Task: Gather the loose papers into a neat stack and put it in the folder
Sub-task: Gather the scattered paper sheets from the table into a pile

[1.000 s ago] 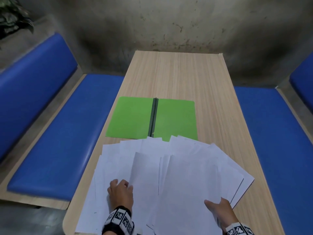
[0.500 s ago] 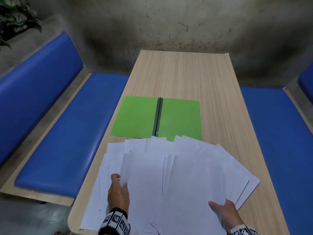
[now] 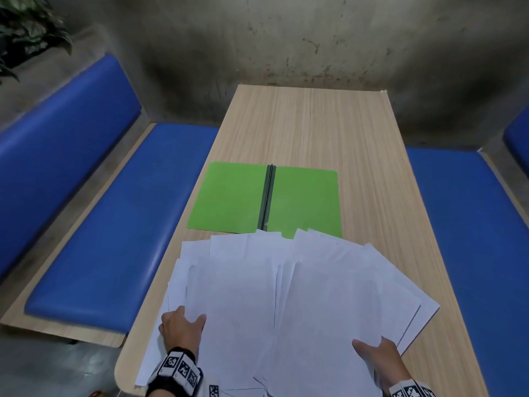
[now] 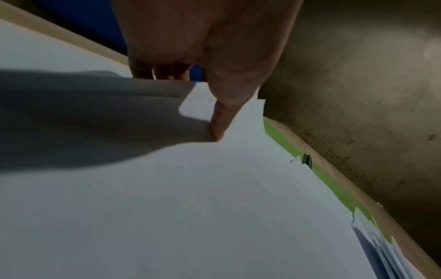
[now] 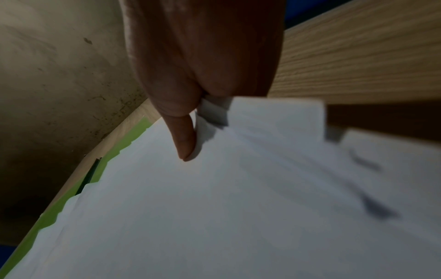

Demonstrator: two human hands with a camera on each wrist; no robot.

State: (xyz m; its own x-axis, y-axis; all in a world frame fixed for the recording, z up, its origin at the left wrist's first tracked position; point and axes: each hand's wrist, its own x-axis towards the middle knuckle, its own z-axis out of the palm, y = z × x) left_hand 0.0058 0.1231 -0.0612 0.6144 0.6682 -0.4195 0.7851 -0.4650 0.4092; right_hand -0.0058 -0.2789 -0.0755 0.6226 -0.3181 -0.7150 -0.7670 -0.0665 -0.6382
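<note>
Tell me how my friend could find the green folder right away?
Look at the long wooden table between the blue benches. In its middle, just beyond the fanned white papers, lies the green folder, opened flat. It's the only green thing, with a dark spine down its centre.

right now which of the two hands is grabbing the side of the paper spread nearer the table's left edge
The left hand: it pinches the papers at the left side of the fan, by the table edge; the right hand holds the right side.
</note>
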